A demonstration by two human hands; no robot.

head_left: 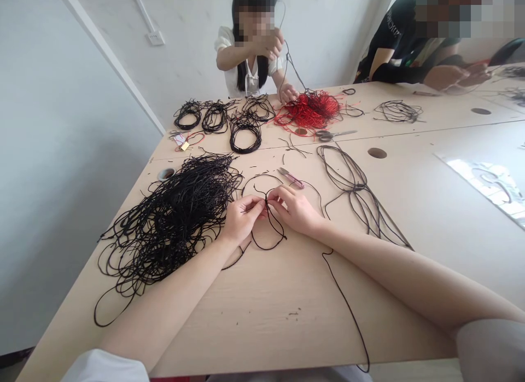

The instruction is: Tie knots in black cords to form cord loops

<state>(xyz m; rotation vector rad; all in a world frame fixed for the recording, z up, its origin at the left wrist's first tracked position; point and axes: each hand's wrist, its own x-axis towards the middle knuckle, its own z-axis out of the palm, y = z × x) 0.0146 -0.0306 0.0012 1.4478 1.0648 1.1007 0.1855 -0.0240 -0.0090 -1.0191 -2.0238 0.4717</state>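
Between my two hands, over the middle of the table, a thin black cord (282,227) hangs in a loop with a knot at its top. My left hand (243,218) pinches it from the left, fingertips closed. From the other side, my right hand (296,208) grips the cord close to the knot. Just beyond my fingers lie pink-handled thread snips (292,178). A big tangled heap of black cords (176,218) sits beside my left hand. Further cord runs from near my right wrist down to the front edge.
Bundled dark cord (357,187) lies to the right. Farther back are coiled black cords (245,135), a red and black cord pile (309,109), scissors (328,135) and a roll of tape (166,174). A person (250,53) handles cord across the table (262,305); another sits at right.
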